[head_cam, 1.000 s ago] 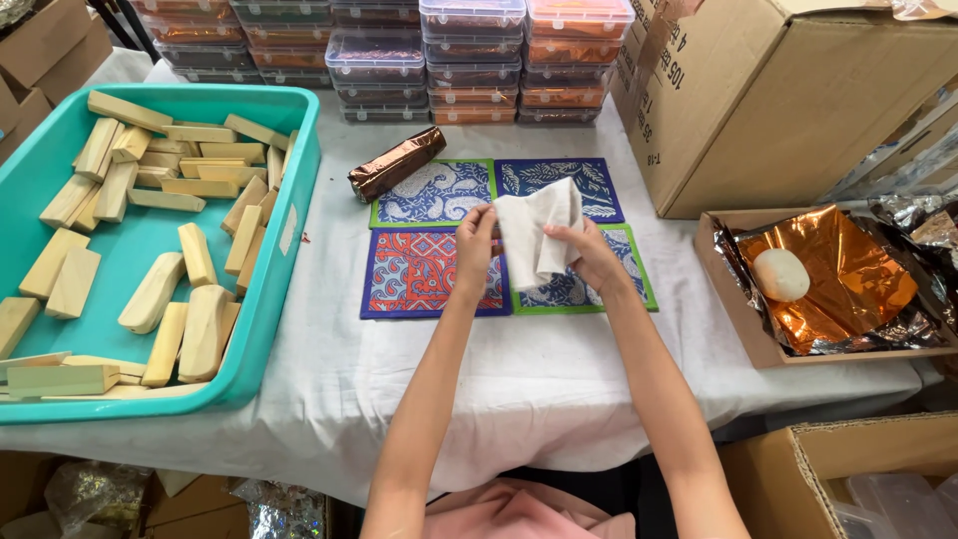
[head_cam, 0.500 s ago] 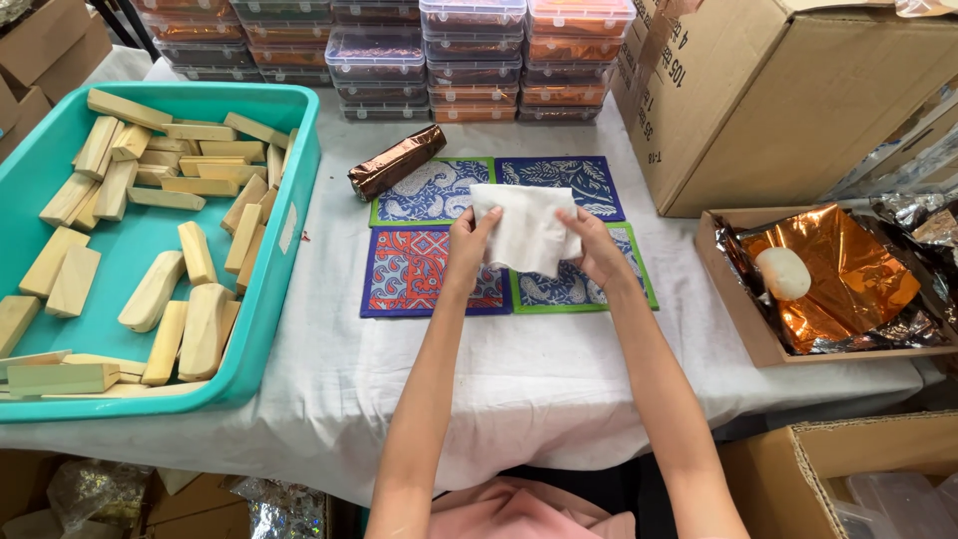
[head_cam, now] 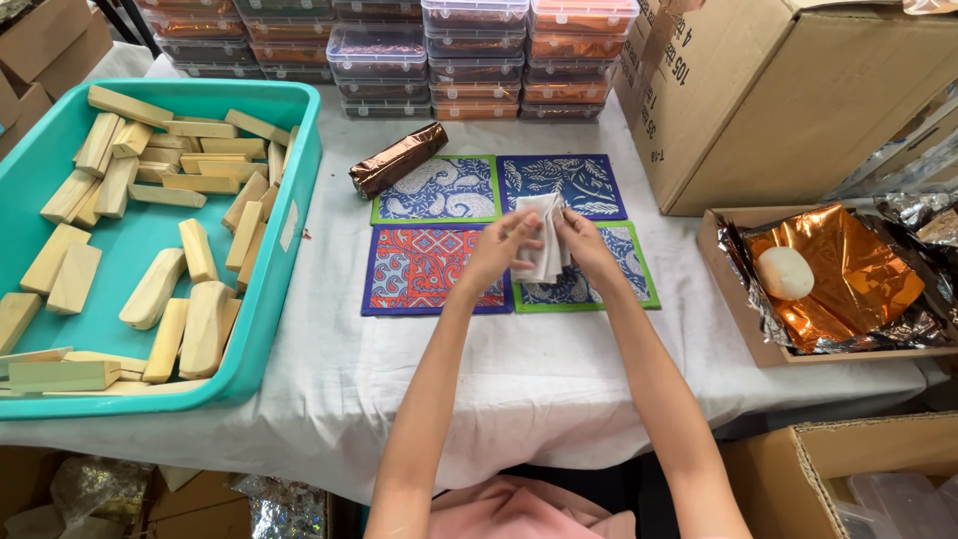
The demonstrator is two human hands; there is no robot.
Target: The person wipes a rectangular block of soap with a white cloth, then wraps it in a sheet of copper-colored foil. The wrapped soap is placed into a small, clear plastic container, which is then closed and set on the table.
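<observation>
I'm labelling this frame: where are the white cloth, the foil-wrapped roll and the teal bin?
white cloth [head_cam: 548,240], head view, middle of the folded cloth between both hands.
foil-wrapped roll [head_cam: 398,160], head view, middle of its wrapped side.
teal bin [head_cam: 297,190], head view, right rim.

I'm looking down at what seems a small craft or packing workshop. My desk [head_cam: 519,379] is draped in white cloth; at nine o'clock a teal tub [head_cam: 289,230] holds cut wooden blocks [head_cam: 150,289]. At twelve, stacks of clear lidded boxes [head_cam: 429,60] stand in rows. Big cardboard cartons [head_cam: 778,100] crowd two o'clock, and at three an open box [head_cam: 733,319] is lined with copper foil [head_cam: 848,269]. Four patterned mats [head_cam: 439,190] lie at the centre.
</observation>
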